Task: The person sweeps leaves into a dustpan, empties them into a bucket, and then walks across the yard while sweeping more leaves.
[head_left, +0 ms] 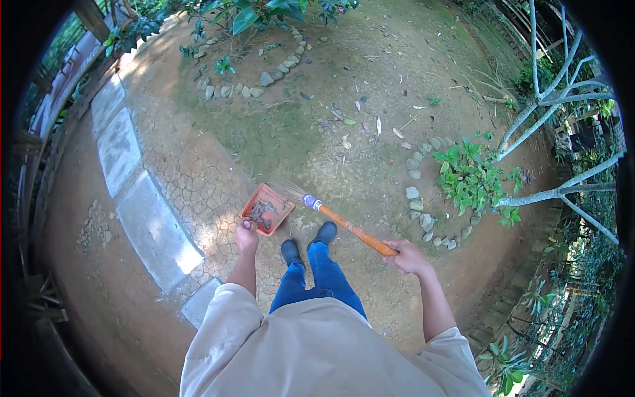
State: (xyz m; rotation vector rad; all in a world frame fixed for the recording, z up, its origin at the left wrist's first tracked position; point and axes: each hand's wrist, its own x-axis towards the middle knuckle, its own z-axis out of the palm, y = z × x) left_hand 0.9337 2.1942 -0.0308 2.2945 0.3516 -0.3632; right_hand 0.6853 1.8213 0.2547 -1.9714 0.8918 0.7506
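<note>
My left hand [247,236] is closed on the near left edge of a red-orange dustpan [285,201], which holds dry leaves and debris [264,213]. In my right hand [407,257] is the end of the orange handle of a broom [355,231]. The broom slants up and left from that hand; its purple-and-white binding and thin bristles [286,190] reach the dustpan's upper right rim. Both things are in front of my dark shoes.
Pale stone slabs [155,225] run along the left. Stones ring a plant [268,79] at the top and a leafy bush [468,173] at the right, beside bare pale branches [529,198]. Fallen leaves [347,122] lie scattered on the ground ahead.
</note>
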